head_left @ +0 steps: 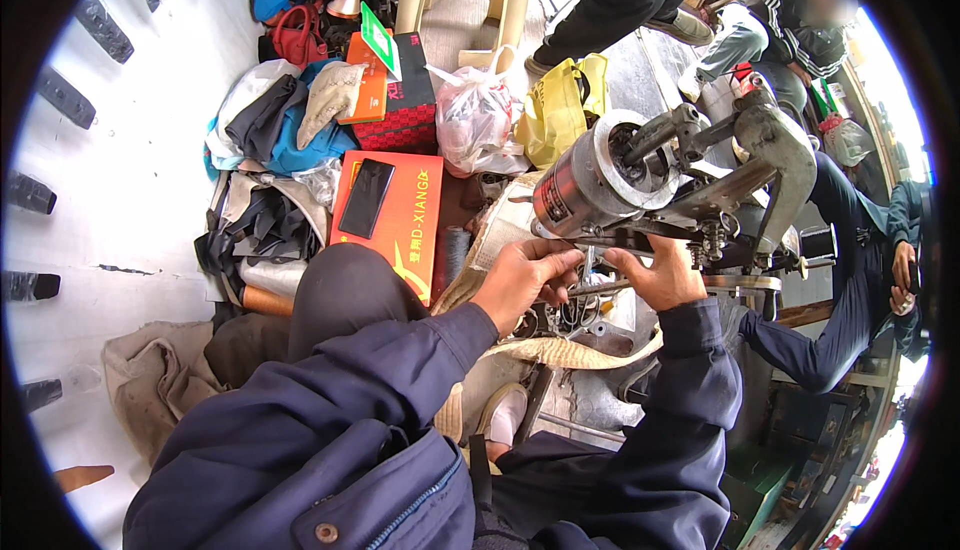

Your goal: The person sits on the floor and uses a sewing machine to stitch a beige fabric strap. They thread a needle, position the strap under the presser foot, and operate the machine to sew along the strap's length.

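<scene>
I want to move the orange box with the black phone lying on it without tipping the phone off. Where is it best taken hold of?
Take the orange box by its two long side edges, coming from above with both hands, and keep it level. It lies flat and the black phone rests loose on its upper half, so the lid's middle is no place for a grip. Its lower corner sits close to the person's knee.

Bright, even daylight is filling my view, casting only soft shadows under my hands. Around the silver sewing machine (640,180), everything is showing sharp and clear. To its far right, sunlight is blowing out to white glare. To its left, the pale wall (130,180) is bending with fisheye distortion. A black circular rim is darkening every corner.
</scene>
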Demonstrator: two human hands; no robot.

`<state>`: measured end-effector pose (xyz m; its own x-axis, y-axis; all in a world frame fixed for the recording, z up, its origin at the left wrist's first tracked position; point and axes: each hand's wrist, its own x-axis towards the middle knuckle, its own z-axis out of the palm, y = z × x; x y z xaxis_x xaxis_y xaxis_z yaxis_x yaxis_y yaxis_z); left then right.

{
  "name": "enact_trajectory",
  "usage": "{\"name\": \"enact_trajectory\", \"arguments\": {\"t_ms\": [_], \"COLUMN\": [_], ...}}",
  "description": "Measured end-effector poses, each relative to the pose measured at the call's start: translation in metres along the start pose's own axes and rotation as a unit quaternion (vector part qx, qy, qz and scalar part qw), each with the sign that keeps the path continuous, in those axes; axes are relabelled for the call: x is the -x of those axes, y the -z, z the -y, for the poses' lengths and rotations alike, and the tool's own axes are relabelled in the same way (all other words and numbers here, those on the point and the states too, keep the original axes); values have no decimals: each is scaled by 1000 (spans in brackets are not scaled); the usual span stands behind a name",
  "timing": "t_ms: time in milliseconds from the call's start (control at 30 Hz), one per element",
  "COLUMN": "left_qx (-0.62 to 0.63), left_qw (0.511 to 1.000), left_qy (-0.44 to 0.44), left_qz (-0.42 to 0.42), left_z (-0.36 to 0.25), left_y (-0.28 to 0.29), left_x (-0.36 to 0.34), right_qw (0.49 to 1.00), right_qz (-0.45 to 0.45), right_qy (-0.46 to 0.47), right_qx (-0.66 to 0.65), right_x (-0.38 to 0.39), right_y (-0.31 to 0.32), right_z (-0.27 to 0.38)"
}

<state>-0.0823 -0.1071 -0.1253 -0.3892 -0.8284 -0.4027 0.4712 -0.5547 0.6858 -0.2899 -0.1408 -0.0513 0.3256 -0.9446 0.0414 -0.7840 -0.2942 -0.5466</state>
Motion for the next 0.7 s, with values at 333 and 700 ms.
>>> {"name": "enact_trajectory", "arguments": {"t_ms": [333, 700], "left_qx": [-10, -201], "left_qw": [1000, 928], "left_qy": [4, -250], "left_qz": [5, -191], "left_z": [-4, -14], "left_y": [0, 66], "left_x": [6, 33], "right_qw": [996, 972], "right_qz": [-60, -214], "right_qy": [-4, -77], "right_qx": [66, -48], "right_x": [11, 122], "right_y": [-10, -50], "right_z": [15, 27]}}
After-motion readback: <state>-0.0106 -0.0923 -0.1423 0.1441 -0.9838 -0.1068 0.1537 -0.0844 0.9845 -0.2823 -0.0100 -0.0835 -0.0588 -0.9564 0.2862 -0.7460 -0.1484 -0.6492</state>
